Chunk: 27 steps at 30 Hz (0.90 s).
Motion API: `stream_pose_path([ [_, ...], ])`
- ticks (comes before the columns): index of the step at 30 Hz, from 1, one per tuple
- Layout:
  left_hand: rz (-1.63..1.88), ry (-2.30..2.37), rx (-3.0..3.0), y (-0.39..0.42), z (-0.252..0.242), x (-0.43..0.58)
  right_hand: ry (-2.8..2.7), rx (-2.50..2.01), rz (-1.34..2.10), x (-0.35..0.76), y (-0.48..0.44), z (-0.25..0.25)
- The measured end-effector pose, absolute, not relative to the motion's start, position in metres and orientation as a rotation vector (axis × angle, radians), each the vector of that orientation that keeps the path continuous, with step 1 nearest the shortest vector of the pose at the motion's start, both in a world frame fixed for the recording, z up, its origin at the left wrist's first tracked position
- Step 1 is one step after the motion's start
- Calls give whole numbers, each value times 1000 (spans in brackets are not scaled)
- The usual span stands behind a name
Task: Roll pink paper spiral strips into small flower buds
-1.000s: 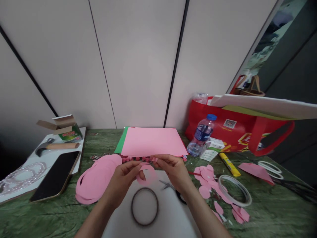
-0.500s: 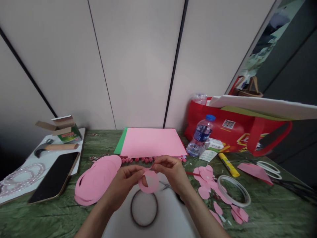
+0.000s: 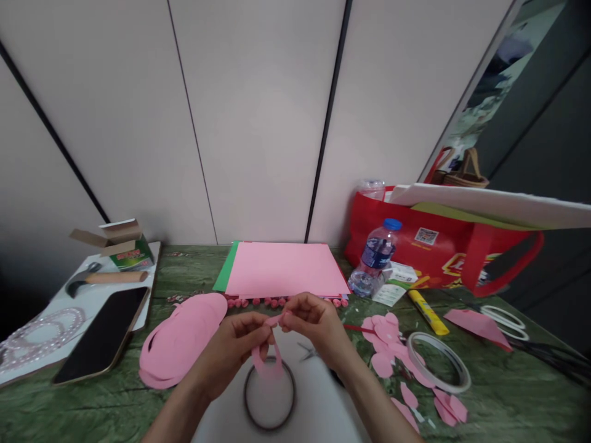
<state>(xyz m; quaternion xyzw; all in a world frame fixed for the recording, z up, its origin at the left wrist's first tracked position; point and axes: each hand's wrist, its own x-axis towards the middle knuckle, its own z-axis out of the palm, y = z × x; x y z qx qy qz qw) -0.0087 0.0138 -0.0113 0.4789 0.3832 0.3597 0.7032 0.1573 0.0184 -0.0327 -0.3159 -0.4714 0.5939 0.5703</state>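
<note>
A curled pink paper strip (image 3: 266,371) hangs between my two hands. My left hand (image 3: 237,338) pinches it between thumb and fingers. My right hand (image 3: 310,321) has its fingertips closed on the strip's other end, where a small pink piece shows. Below the paper lies a dark ring (image 3: 247,403) on a white surface (image 3: 318,403). To the left of my left hand is a pile of pink paper rounds (image 3: 184,344). Small rolled pink paper rosettes (image 3: 274,303) line up beyond my fingers, along the edge of the pink sheets (image 3: 289,267).
At right are a tape roll (image 3: 462,378), pink paper scraps (image 3: 385,332), a glue stick (image 3: 428,312), white-handled scissors (image 3: 505,323), a water bottle (image 3: 376,258) and a red bag (image 3: 429,258). At left lie a phone (image 3: 104,335), a hammer (image 3: 115,277) and bead strings (image 3: 41,335).
The pink paper has gone from a flat ring facing me to a hanging, narrower loop. My right hand's fingertips have drawn in tighter on its end. The view has tipped slightly.
</note>
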Motion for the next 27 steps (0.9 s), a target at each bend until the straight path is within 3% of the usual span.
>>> stream_pose_path([
  [27, 858, 1107, 1290, 13, -9, 0, -1057, -817, 1321, 155, 20, -35],
])
